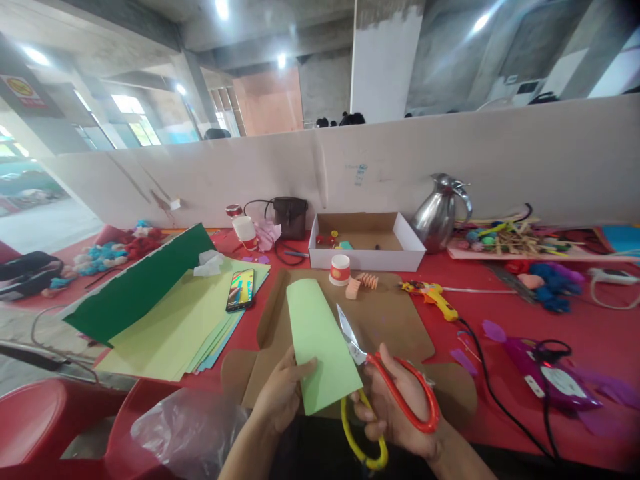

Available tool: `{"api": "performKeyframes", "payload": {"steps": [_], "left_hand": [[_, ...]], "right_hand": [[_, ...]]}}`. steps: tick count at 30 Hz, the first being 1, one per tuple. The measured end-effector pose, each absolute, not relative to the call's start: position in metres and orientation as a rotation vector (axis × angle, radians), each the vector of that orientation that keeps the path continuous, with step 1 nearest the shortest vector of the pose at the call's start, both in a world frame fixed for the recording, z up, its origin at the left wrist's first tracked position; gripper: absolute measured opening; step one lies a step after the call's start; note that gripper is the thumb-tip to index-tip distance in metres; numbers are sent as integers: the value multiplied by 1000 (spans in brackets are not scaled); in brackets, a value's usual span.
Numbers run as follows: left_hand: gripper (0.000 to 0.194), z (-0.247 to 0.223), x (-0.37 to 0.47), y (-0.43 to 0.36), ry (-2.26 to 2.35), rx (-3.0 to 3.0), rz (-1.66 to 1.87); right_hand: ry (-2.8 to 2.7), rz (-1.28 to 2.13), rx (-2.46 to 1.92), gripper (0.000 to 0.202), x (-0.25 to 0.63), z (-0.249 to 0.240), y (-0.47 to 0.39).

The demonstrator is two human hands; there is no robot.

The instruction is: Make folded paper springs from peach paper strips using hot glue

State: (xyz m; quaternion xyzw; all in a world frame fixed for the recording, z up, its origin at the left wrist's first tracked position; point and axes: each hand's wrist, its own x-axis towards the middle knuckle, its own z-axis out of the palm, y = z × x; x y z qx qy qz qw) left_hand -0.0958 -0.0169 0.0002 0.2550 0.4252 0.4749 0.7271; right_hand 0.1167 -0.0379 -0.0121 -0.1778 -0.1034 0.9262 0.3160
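Note:
A folded or curved light green paper [320, 340] is pinched at its lower left edge by my left hand [283, 393], thumb on top. My right hand [400, 407] holds scissors [353, 340] with one red and one yellow handle. The blades are parted and lie at the paper's right edge; one blade is partly hidden by the paper. Beneath is a flattened brown cardboard [400, 327]. Just beyond the paper stand a small paper cup [340, 270] and folded orange paper pieces [353, 289].
Stacked coloured paper [165, 327] with a phone [241, 291] lies left. A white box [367, 259] and a metal jug [439, 213] stand at the back. A yellow glue gun [435, 300], its cord and a purple device [550, 377] are right. A plastic bag [190, 433] hangs lower left.

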Motion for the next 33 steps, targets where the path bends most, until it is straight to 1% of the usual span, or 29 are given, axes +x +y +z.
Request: {"api": "performKeyframes", "payload": {"steps": [6, 10, 12, 15, 17, 23, 27, 33], "left_hand": [[67, 0, -109, 25, 1124, 651, 1125], [59, -9, -107, 39, 1154, 719, 1069], [61, -11, -105, 38, 1192, 692, 1051], [72, -12, -104, 33, 1212, 616, 1069], [75, -12, -105, 29, 1208, 589, 1094], [73, -14, -107, 24, 1228, 585, 1149], [72, -10, -103, 19, 1217, 596, 1102], [77, -9, -102, 10, 1181, 581, 1093]], "right_hand": [[-237, 2456, -460, 49, 117, -16, -33], [-237, 2456, -436, 51, 114, -18, -29], [-251, 2451, -427, 53, 111, -19, -28], [-259, 2423, -425, 53, 107, -20, -28], [-258, 2408, -419, 53, 106, -20, -29], [-255, 2369, -378, 54, 107, -16, -32], [-237, 2370, -367, 54, 103, -12, -28], [-196, 2396, -377, 54, 92, -16, -14]]}}
